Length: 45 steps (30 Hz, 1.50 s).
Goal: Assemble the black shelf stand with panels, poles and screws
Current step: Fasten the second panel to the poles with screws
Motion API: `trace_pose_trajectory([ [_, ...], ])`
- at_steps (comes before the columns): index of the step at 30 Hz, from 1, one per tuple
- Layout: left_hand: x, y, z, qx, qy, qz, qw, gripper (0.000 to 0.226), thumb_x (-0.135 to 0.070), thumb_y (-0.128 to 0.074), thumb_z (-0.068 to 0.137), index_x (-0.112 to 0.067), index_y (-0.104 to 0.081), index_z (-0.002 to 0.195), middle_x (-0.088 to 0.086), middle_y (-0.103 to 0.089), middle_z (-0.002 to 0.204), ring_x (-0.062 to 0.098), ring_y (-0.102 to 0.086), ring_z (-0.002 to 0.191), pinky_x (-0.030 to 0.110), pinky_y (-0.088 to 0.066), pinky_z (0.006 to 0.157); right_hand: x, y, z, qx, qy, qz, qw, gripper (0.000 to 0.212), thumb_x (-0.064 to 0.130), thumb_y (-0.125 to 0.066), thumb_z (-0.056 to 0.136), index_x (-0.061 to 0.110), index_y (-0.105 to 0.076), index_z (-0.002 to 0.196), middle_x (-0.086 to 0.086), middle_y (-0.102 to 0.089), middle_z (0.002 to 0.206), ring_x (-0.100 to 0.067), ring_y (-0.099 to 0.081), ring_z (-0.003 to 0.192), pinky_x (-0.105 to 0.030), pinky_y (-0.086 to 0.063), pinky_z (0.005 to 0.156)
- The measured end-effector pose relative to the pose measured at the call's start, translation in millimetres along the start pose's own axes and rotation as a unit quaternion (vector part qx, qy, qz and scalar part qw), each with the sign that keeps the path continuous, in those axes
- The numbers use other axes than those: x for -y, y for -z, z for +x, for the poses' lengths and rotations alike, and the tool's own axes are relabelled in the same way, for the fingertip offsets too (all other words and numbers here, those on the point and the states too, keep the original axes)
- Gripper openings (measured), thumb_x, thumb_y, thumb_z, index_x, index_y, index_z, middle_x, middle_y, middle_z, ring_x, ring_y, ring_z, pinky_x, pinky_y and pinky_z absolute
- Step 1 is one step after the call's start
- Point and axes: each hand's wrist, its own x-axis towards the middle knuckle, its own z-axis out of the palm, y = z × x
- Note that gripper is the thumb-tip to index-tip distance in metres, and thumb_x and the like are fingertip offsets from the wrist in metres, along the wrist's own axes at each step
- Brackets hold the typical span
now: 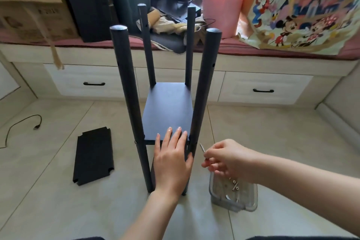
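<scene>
Right hand (227, 159) pinching a small silver tool (202, 149), thin shaft poking up between thumb and fingertips, held just beside the near right pole (204, 91) at shelf height. Hard to tell whether a screw or a driver bit. Left hand (172, 159) flat, fingers straight and together, pressing down on the near edge of the black shelf panel (167, 111), thumb reaching toward that same right pole.

Shelf stand standing upright on the tiled floor (272, 132): four black poles, the near left pole (126, 87) and near right one tall and close, two more at the far corners of the panel. Small holes visible along the pole sides. Panel sitting level between all four.

Just below the right wrist, a clear plastic container (232, 194) on the floor, a few silver screws (234, 184) inside. Off to the left, a spare black panel (94, 153) lying flat, notched corners, well apart from the stand. Further left, a black cable (23, 124) snaking across the tiles.

Behind, white drawers (93, 84) with black handles, a pink bucket (222, 4) and clutter on top.
</scene>
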Motion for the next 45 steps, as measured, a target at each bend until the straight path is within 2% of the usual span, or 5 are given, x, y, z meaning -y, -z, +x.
trace_pose_trajectory([
  [6, -3.4, 10.0, -25.2, -0.068, 0.029, -0.174, 0.982, 0.050, -0.001, -0.081, 0.078, -0.006, -0.068, 0.126, 0.006, -0.069, 0.127, 0.018, -0.052, 0.132, 0.046, -0.041, 0.110, -2.8, 2.9, -6.2, -0.020, -0.014, -0.042, 0.999, 0.009, 0.009, -0.054, 0.096, 0.003, -0.061, 0.093, -0.010, -0.075, 0.080, -0.009, -0.052, 0.048, -0.019, -0.043, 0.048],
  [11, -13.2, 18.8, -34.3, -0.060, 0.208, -0.336, 0.917, 0.016, -0.011, -0.075, 0.088, -0.022, -0.073, 0.099, -0.014, -0.067, 0.095, 0.002, -0.063, 0.096, 0.012, -0.047, 0.087, 1.2, 2.9, -1.5, -0.029, 0.002, -0.097, 0.995, 0.015, 0.019, -0.057, 0.097, 0.008, -0.065, 0.103, -0.003, -0.078, 0.085, -0.010, -0.060, 0.058, -0.022, -0.045, 0.057],
  [17, -17.0, 20.8, -1.4, 0.055, 0.451, -0.598, 0.660, 0.013, -0.027, -0.075, 0.089, -0.026, -0.068, 0.100, -0.014, -0.075, 0.091, -0.003, -0.068, 0.091, 0.013, -0.048, 0.072, 3.4, -1.8, 0.5, -0.021, -0.004, -0.090, 0.996, 0.011, 0.021, -0.056, 0.097, 0.012, -0.063, 0.100, 0.000, -0.077, 0.083, -0.012, -0.063, 0.066, -0.023, -0.045, 0.058],
  [21, -16.3, 18.0, 13.1, 0.056, 0.468, -0.658, 0.587, 0.005, -0.025, -0.071, 0.092, -0.026, -0.069, 0.096, -0.022, -0.076, 0.085, -0.003, -0.069, 0.085, 0.012, -0.049, 0.067, 3.9, -2.4, 2.5, -0.011, -0.010, -0.078, 0.997, 0.010, 0.021, -0.056, 0.097, 0.014, -0.062, 0.095, 0.000, -0.077, 0.083, -0.012, -0.063, 0.067, -0.023, -0.044, 0.056],
  [45, -14.7, 4.7, 17.2, 0.081, 0.438, -0.664, 0.600, 0.014, -0.025, -0.068, 0.094, -0.019, -0.073, 0.082, -0.013, -0.075, 0.073, -0.005, -0.068, 0.066, 0.006, -0.046, 0.056, 0.8, -2.0, 19.5, -0.081, 0.060, -0.071, 0.992, 0.013, 0.015, -0.065, 0.094, 0.003, -0.068, 0.090, -0.013, -0.075, 0.080, -0.013, -0.061, 0.058, -0.028, -0.056, 0.066],
])
